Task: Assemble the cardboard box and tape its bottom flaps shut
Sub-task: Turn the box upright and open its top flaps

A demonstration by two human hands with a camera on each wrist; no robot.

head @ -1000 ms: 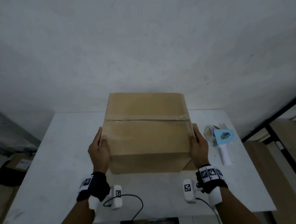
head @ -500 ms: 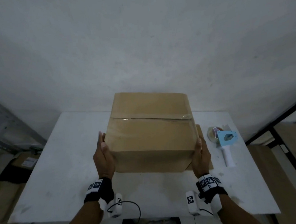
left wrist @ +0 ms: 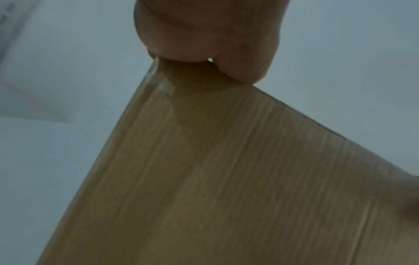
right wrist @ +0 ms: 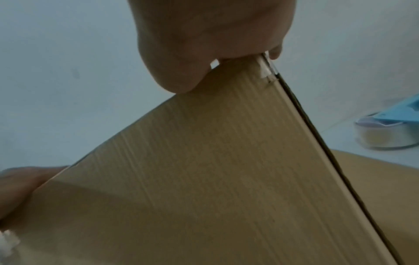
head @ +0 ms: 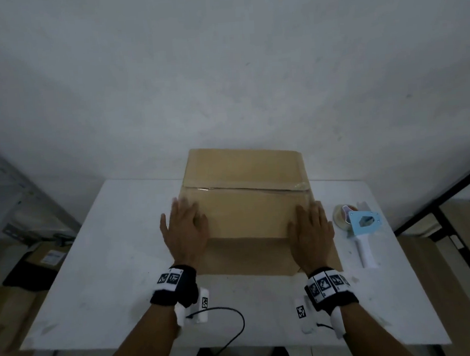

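Note:
The brown cardboard box (head: 244,171) stands on the white table (head: 116,241) with its taped face up. A strip of clear tape (head: 245,187) runs across the seam between the closed flaps. My left hand (head: 186,228) lies flat on the near left corner of that face, fingers straight. My right hand (head: 312,226) lies flat on the near right corner. In the left wrist view the left hand (left wrist: 208,35) presses on the cardboard (left wrist: 204,179) beside a tape end. In the right wrist view the right hand (right wrist: 211,35) presses on the box (right wrist: 181,179) the same way.
A light blue tape dispenser (head: 363,224) with a white handle lies on the table right of the box, also visible as the dispenser (right wrist: 390,130). A loose flap (head: 247,257) spreads on the table under the box's near side. Cardboard boxes (head: 44,258) sit on the floor at left.
Both hands have left the box's sides and now lie flat on its top face. The box has settled a little farther back on the table.

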